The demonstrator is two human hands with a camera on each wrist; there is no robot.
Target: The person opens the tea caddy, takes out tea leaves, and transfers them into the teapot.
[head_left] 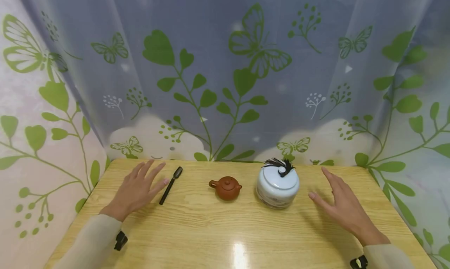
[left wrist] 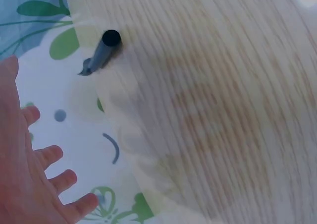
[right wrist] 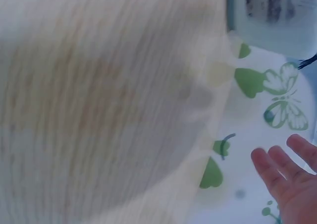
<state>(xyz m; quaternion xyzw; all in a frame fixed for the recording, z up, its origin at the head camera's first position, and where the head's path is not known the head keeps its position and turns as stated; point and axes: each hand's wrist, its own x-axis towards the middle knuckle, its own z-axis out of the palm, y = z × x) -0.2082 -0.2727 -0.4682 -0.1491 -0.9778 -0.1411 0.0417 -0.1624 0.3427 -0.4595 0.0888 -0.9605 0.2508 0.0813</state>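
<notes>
The left forearm (head_left: pixel 89 239) and right forearm (head_left: pixel 384 256) slant forward and inward in pale sleeves. The left grip (head_left: pixel 138 190), a bare hand, shows its back, fingers spread, thumb angled inward. The right grip (head_left: pixel 346 208), also bare, has extended fingers, thumb held apart.

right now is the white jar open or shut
Shut: the white jar has its lid seated on top, with the knob and black tassel uppermost.

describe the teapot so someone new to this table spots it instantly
On the pale wooden table, look between the slim black tool and the round white lidded jar with a black tassel. There sits the small reddish-brown round teapot, its handle towards the tool. Unlike its neighbours, it has a spout.
</notes>
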